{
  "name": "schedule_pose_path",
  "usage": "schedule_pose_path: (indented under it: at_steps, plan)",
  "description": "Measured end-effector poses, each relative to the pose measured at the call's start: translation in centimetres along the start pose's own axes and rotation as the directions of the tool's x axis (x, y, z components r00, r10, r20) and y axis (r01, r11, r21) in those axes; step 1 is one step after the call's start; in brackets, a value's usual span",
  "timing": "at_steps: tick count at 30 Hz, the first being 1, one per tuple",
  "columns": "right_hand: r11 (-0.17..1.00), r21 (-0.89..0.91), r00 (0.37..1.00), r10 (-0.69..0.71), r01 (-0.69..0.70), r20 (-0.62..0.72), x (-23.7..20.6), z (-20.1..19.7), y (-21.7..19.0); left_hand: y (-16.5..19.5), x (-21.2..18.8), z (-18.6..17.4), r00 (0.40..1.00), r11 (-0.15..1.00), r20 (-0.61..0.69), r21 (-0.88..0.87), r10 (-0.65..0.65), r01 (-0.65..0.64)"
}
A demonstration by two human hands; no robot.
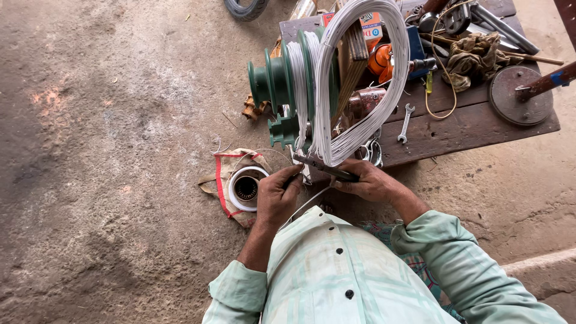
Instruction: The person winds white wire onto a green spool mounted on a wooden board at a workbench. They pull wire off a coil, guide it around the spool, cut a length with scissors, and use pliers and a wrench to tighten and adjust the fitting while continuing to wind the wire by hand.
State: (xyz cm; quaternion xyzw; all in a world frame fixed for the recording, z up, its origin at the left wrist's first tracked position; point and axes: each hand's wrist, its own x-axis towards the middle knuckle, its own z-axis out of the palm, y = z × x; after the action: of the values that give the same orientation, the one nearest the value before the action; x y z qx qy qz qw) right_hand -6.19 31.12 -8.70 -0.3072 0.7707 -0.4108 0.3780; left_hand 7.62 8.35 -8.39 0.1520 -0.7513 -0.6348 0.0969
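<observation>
A large loop of white wire [360, 78] hangs over a green stepped winding former [282, 78] at the edge of a low wooden bench [462, 129]. Under the loop runs a dark metal bar [327, 168]. My left hand [277, 195] pinches the bar's left end with closed fingers. My right hand [371, 182] grips its right end, thumb on top. A single white wire strand [306, 205] runs down between my hands toward my shirt.
A white spool [246, 187] lies on a red-edged cloth [223, 180] on the dirt floor by my left hand. The bench carries a spanner [405, 123], a rag [474, 57], a round metal disc [521, 96], an orange part [380, 60] and other tools.
</observation>
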Motion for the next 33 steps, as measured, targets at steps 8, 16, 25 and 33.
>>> schedule_pose_path:
  at_steps: [8,16,25,33]
  plan:
    - [1.000,-0.017,0.999,0.018,-0.019,-0.049,0.4,0.7,0.6,-0.5,0.0,-0.2,0.998,0.998,-0.013,0.015,0.055,-0.055]
    - [0.999,0.040,0.990,0.019,-0.013,-0.140,0.9,2.6,1.5,-1.4,2.0,0.9,0.983,0.984,-0.179,0.178,0.043,-0.010]
    - [0.917,-0.338,0.966,-0.249,0.212,-0.069,-0.1,2.8,2.9,-4.1,-2.0,1.3,0.970,0.929,0.197,-0.310,-0.143,0.200]
    - [0.949,0.274,0.976,0.192,-0.158,-0.101,-8.3,-2.7,13.0,-3.2,-0.5,1.8,0.987,0.993,-0.121,-0.060,-0.105,0.099]
